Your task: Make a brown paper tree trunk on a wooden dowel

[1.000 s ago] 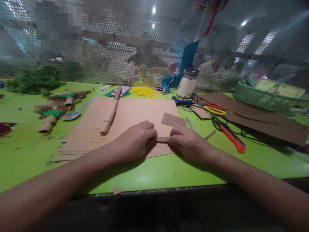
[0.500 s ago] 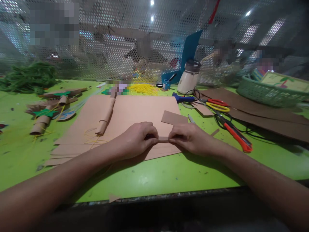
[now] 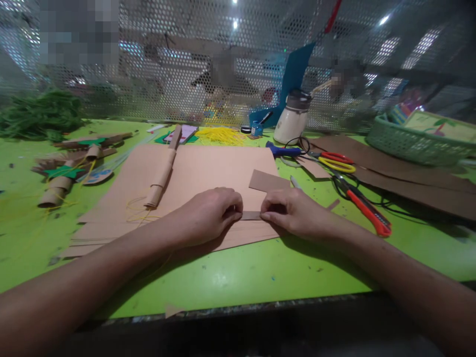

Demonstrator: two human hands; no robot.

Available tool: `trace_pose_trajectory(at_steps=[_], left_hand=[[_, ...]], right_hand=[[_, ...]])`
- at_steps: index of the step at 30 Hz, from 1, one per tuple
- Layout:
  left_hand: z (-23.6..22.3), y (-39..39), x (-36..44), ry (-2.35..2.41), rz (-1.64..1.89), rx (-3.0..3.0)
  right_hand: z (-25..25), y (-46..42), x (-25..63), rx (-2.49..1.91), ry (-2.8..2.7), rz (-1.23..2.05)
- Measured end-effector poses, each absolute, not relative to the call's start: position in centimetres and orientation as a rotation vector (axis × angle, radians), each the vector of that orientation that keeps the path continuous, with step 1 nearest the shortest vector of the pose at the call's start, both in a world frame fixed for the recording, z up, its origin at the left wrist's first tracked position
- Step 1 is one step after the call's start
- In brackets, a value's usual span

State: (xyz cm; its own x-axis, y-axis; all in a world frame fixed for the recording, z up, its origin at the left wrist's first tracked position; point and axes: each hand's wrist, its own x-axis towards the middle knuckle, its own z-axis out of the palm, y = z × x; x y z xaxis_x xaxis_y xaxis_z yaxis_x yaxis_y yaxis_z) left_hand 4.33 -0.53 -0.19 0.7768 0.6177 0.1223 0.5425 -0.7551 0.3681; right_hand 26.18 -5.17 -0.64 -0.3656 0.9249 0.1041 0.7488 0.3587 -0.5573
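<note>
Between my two hands stretches a narrow brown paper strip [image 3: 252, 215], just above the front of a stack of tan paper sheets [image 3: 219, 168]. My left hand [image 3: 217, 210] pinches the strip's left end between thumb and fingers. At the other end, my right hand [image 3: 292, 210] pinches it the same way. A small brown card piece [image 3: 268, 180] lies on the stack behind my right hand. A rolled paper tube [image 3: 160, 181] with yellow string rests on the sheets left of my hands.
Right of the stack lie a red box cutter [image 3: 368, 208], scissors [image 3: 336, 161], a blue glue gun [image 3: 284, 150] and brown cardboard [image 3: 401, 173]. A white jug [image 3: 292, 119] and green basket [image 3: 420, 144] stand behind. Paper figures with green stars [image 3: 64, 171] lie left.
The strip has tilted, so more of its flat face shows between my fingers. My hands stay in nearly the same place, and the view has shifted slightly.
</note>
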Motion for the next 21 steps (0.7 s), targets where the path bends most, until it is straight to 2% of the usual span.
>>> trace_pose_trajectory(at_steps=[13, 21], left_hand=[[-0.5, -1.1, 3.8, 0.785, 0.397, 2.784], [-0.5, -1.2, 3.3, 0.684, 0.392, 2.819]], right_hand=[[-1.0, -5.0, 26.3, -1.445, -2.210, 0.614], [-1.6, -5.3, 27.2, -1.184, -2.266, 0.564]])
